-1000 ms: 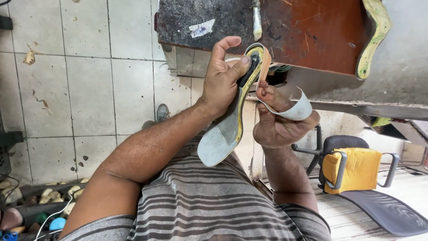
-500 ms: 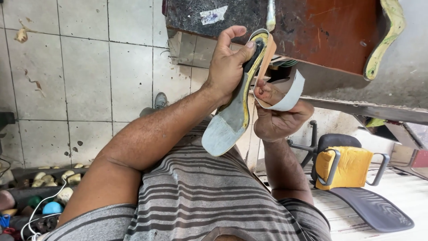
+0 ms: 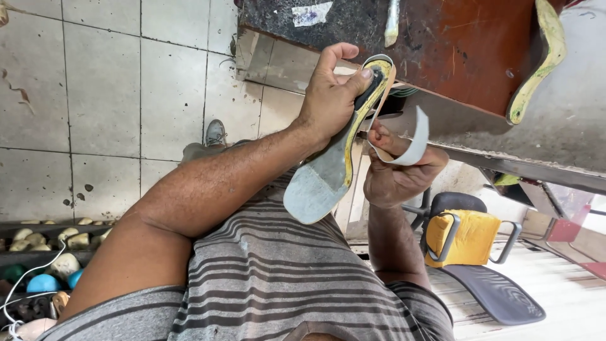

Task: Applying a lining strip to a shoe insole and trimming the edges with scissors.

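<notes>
A shoe sole [image 3: 328, 170], grey on its broad end and edged in yellow, was held upright in front of the person's striped shirt [image 3: 278, 284], its narrow end raised against the edge of a worn reddish-brown workbench [image 3: 467, 50]. The left hand [image 3: 331, 98] was clasped round the sole's upper part, thumb pressed on the dark patch at the tip, so much of that end was hidden. The right hand [image 3: 394, 173] sat just beside it, fingers curled round a pale strip [image 3: 410, 142] that looped from the sole's tip; how the strip joined the sole could not be made out behind the fingers.

Another yellowish sole [image 3: 540, 63] lay on the bench, partly cut off at the top edge. A chair with a yellow cushion [image 3: 464, 237] stood beyond the right forearm. A grey shoe [image 3: 216, 132] showed on the tiled floor [image 3: 95, 95], mostly hidden by the left arm. Rounded pale and blue objects [image 3: 44, 271] sat at lower left, too indistinct to identify.
</notes>
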